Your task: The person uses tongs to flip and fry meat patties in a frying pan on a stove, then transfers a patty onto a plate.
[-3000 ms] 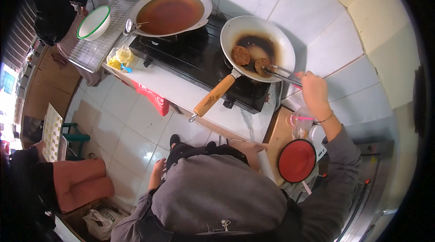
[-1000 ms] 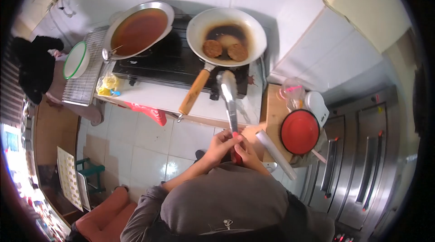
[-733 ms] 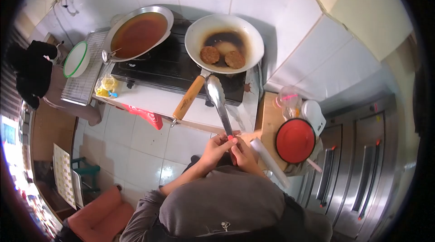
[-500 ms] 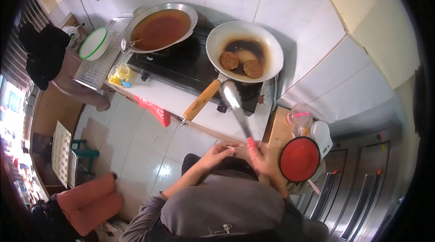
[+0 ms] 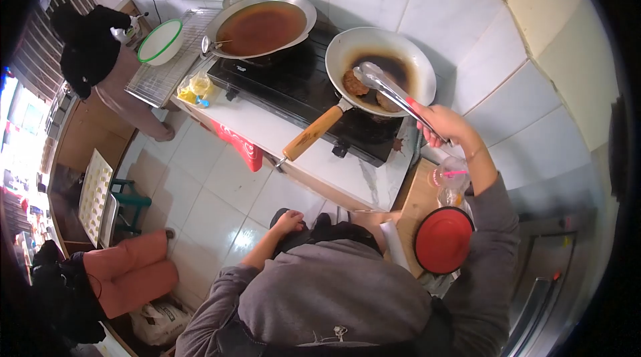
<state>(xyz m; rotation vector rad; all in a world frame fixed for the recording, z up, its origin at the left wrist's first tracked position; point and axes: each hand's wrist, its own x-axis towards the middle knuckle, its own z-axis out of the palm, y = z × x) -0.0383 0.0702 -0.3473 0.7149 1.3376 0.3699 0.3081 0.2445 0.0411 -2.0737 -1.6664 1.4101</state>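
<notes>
My right hand (image 5: 442,124) is wrapped round the red-gripped end of metal tongs (image 5: 392,89). Their tips reach down into a white frying pan (image 5: 422,66) on the stove, at the browned patties. One round patty (image 5: 354,83) shows left of the tongs; the other patty (image 5: 389,101) is partly covered by them. Whether the tips pinch a patty I cannot tell. The pan's wooden handle (image 5: 312,132) points toward me. My left hand (image 5: 288,221) hangs low in front of my body, fingers curled, with nothing visible in it.
A wide pan of reddish-brown oil (image 5: 260,26) stands on the black stove (image 5: 294,80), left of the frying pan. Beyond it are a wire rack (image 5: 150,86) and a green-rimmed bowl (image 5: 160,43). A red round lid (image 5: 443,240) lies right. Two other people are at left.
My right hand has moved up and right, bringing the tongs from in front of me into the frying pan. My left hand has parted from it and dropped left toward my lap.
</notes>
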